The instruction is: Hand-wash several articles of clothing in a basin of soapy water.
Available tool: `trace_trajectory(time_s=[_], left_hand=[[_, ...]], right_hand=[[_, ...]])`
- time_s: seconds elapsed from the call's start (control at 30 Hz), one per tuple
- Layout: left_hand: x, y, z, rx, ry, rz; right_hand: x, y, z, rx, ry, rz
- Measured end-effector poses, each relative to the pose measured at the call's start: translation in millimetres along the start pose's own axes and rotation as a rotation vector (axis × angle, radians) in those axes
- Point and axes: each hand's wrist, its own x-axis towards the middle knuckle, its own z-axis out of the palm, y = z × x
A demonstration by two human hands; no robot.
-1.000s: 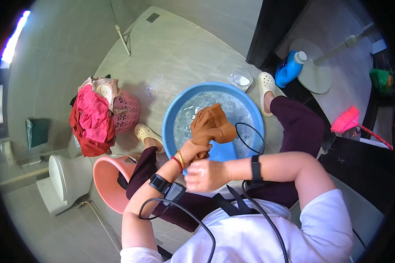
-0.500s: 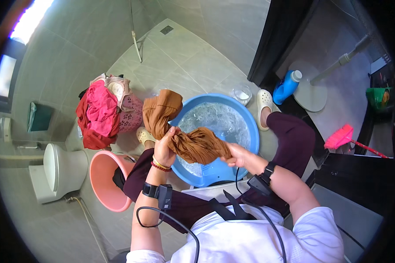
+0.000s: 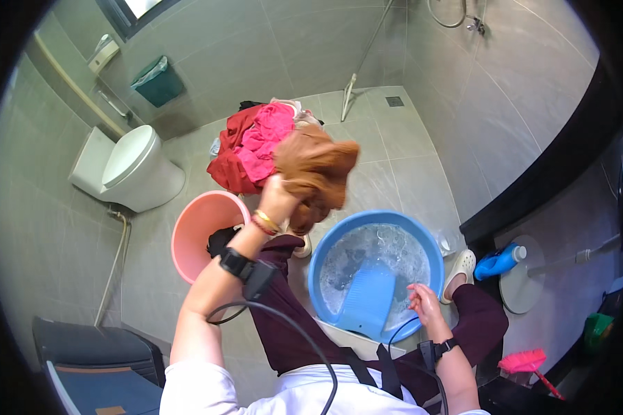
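My left hand [image 3: 278,199] is shut on a bunched brown garment [image 3: 318,166], lifted in front of the laundry heap and left of the blue basin. The cloth is slightly smeared by motion. My right hand [image 3: 426,304] hangs over the basin's near right side, fingers loosely apart, with nothing in it. The blue basin [image 3: 434,249] contains sudsy water [image 3: 346,256], and a blue washboard [image 3: 370,297] slopes into it from the near side. Beside my left forearm stands a pink bucket [image 3: 183,242] with a black cloth [image 3: 221,241] inside.
A heap of red and pink laundry [image 3: 249,152] lies beyond the bucket. The toilet [image 3: 135,166] stands at the far left. Right of the basin are a blue bottle [image 3: 495,263] and a pink brush [image 3: 522,361]. A pole [image 3: 356,72] leans against the back wall.
My right hand has let go of the brown garment and moved back over the basin. My left hand has carried the garment away from the basin, toward the laundry heap. The view has turned left.
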Motion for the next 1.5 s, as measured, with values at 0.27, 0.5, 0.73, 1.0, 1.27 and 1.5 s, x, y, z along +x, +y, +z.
trace_trajectory(time_s=[0.27,0.5,0.73,1.0,1.27,1.5], left_hand=[[-47,-47,-183,0.484,0.433,-0.237],[-69,-88,-226,0.599,0.734,-0.421],[-123,-139,-259,0.561,0.732,-0.394],[-129,-170,-224,0.829,-0.277,-0.788],[22,-167,-103,1.094,-0.052,-0.335],[88,-244,-76,0.914,0.066,-0.409]], right_hand=[[13,0,-3,-0.068,0.043,-0.03],[19,-3,-5,-0.209,0.092,-0.026],[25,-13,-3,-0.309,0.156,0.016],[42,6,-11,-0.578,0.178,0.132],[45,15,-8,-0.585,0.12,0.12],[36,33,-31,-0.54,0.232,0.174]])
